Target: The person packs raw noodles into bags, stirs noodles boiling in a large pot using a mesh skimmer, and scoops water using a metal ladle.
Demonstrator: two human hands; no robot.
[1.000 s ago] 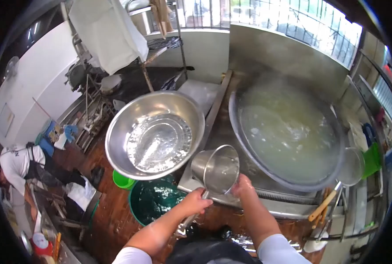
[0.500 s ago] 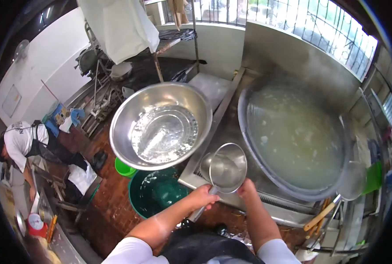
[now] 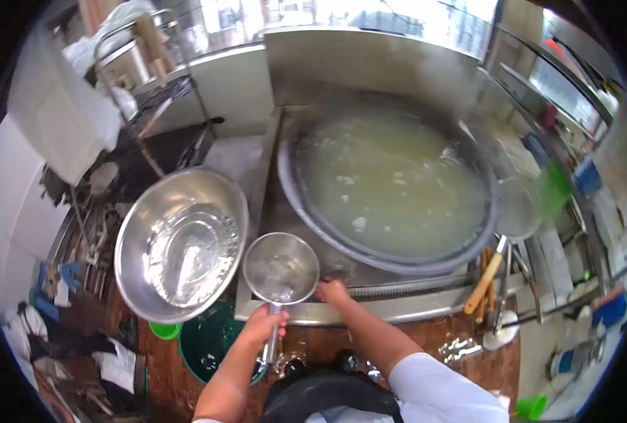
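Observation:
My left hand [image 3: 263, 326] is wrapped round the handle of a metal dipper [image 3: 277, 271] with a round, deep bowl. The dipper is held over the front left corner of the steel stove top [image 3: 268, 211]. Just right of its bowl, close to the rim, is my right hand [image 3: 333, 290]. Its fingers look bent but are small and partly hidden, so I cannot make out whether they touch or hold anything. Beyond it stands a big grey cauldron [image 3: 391, 266] of cloudy, yellowish-green liquid with white bits and steam.
A large steel basin [image 3: 134, 282] is at the left, above a dark green tub [image 3: 211, 345] and beside a light green bucket [image 3: 165, 330]. A wooden-handled skimmer [image 3: 484, 282] leans right of the cauldron. Another person [image 3: 28, 328] is at the far left. The brick-coloured floor looks wet.
My view has turned to the right, so the cauldron and basin sit further left. The left hand still holds the dipper; the right hand stays near its rim.

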